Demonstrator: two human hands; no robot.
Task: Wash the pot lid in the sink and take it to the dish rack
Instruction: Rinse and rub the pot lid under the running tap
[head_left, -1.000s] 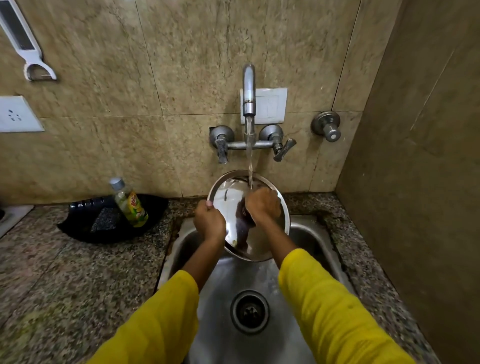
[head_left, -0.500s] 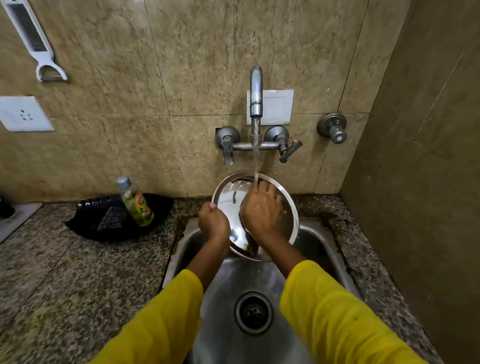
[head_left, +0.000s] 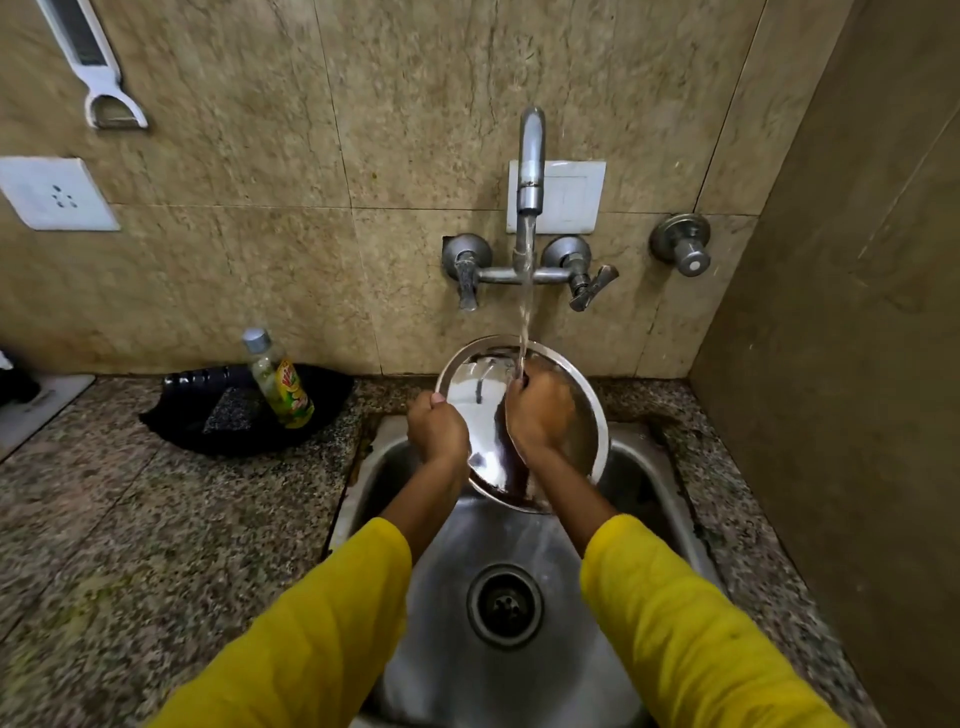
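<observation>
The left hand is closed in a fist on the left rim of the round, shiny stainless-steel pot lid, gripping it and holding it tilted above the back of the steel sink basin. The right hand lies curled against the lid's inner face, fingers bent toward the top; whether it holds a scrubber or anything else cannot be determined, as its back faces the camera. A stream of water from the wall-mounted chrome tap lands at the fingertips of the right hand on the upper part of the lid. The lid's lower edge shows dark reflections, and its right portion is partly hidden behind the right hand and wrist. Both forearms wear yellow sleeves, cut off by the lower frame edge. The basin contains a round drain strainer at its centre and a wet floor; nothing else is discernible in it. On the speckled granite counter to the left of the sink, a shallow black tray contains a dark scouring pad and a leaning clear bottle of green dish liquid with a grey cap. On the wall, a white peeler-like utensil hangs, its top cut off, above a white socket plate.
</observation>
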